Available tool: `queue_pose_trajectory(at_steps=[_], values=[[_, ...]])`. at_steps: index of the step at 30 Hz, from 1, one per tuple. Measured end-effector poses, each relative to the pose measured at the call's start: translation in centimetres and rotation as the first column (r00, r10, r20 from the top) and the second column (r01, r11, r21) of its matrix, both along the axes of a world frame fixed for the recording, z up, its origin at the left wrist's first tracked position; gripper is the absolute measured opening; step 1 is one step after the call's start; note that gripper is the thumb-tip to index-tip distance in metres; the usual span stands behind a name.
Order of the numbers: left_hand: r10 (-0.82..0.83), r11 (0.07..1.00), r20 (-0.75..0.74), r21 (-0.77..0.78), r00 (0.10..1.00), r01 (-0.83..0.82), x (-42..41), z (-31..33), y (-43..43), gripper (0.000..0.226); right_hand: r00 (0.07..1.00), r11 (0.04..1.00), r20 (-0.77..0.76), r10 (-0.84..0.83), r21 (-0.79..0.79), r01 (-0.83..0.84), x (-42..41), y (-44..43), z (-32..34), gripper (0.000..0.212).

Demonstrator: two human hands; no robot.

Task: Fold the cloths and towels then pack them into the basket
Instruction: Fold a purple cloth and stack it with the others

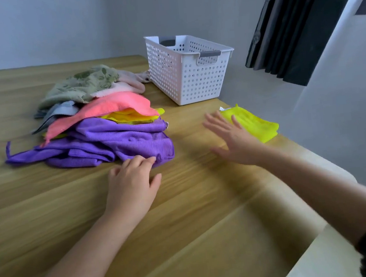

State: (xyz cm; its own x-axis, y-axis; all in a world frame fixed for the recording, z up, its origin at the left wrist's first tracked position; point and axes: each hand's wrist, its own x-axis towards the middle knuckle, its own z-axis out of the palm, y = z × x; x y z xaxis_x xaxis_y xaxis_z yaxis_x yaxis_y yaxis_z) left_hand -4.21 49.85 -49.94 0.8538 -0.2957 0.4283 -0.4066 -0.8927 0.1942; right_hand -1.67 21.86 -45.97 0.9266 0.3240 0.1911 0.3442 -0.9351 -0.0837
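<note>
Left hand [132, 182]: fingers curled on near corner of purple cloth [110, 143]; drag it off the pile [96, 95].
Right hand [234, 139]: spread, empty, by yellow cloth [259, 125] at right edge.

Both bare forearms reach forward, side by side. The left hand [132, 184] lies palm down, fingers curled onto the near corner of the purple cloth [110, 141], thumb splayed aside. Off to its right, the right hand [234, 139] is flat, fingers spread wide.

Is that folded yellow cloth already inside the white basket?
No, the folded yellow cloth lies on the table by the right hand, outside the white basket and nearer the camera.
</note>
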Motion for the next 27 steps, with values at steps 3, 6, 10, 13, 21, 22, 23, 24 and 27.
queue_pose_trajectory(at_steps=[3,6,10,13,21,22,23,24,27], values=[[0.004,1.0,0.043,-0.028,0.999,-0.003,0.0,0.1,0.1,0.021,0.996,0.991,-0.038,0.086,0.102,-0.081,-1.6,5.6,-1.1,0.067],[0.009,0.994,0.12,-0.113,0.993,0.004,-0.2,0.1,0.1,0.01,0.997,0.964,-0.041,0.064,0.261,-0.051,-1.4,9.7,-2.3,0.059],[0.007,0.971,0.2,-0.234,0.98,0.041,-0.1,0.9,0.5,0.013,0.995,0.902,0.072,0.067,0.423,-0.092,-0.5,11.3,-2.7,0.031],[-0.046,0.967,0.175,-0.238,0.984,0.088,0.7,1.0,1.3,0.025,0.994,0.751,0.109,0.025,0.654,-0.09,-1.2,10.9,-2.2,0.014],[0.215,0.976,-0.09,-0.021,0.973,-0.217,3.0,-0.8,1.9,0.049,0.995,-0.189,-0.098,-0.025,0.978,0.091,-0.8,9.5,-0.5,0.029],[0.249,0.967,-0.104,-0.018,0.963,-0.252,3.2,-0.7,2.0,0.049,0.99,-0.264,-0.138,-0.011,0.956,0.13,-0.8,9.0,-0.3,0.031],[0.265,0.963,-0.09,-0.024,0.96,-0.268,3.1,-0.6,2.0,0.048,0.986,-0.299,-0.166,-0.002,0.941,0.158,-0.9,8.6,-0.2,0.03],[0.262,0.964,-0.05,-0.036,0.964,-0.264,3.0,-0.4,2.0,0.046,0.983,-0.301,-0.183,0.007,0.937,0.176,-1.0,8.4,0.0,0.029],[0.146,0.983,0.173,-0.14,0.974,-0.123,2.1,0.6,1.7,0.031,0.984,-0.198,-0.176,0.034,0.964,0.179,-1.2,8.6,-0.1,0.025]])
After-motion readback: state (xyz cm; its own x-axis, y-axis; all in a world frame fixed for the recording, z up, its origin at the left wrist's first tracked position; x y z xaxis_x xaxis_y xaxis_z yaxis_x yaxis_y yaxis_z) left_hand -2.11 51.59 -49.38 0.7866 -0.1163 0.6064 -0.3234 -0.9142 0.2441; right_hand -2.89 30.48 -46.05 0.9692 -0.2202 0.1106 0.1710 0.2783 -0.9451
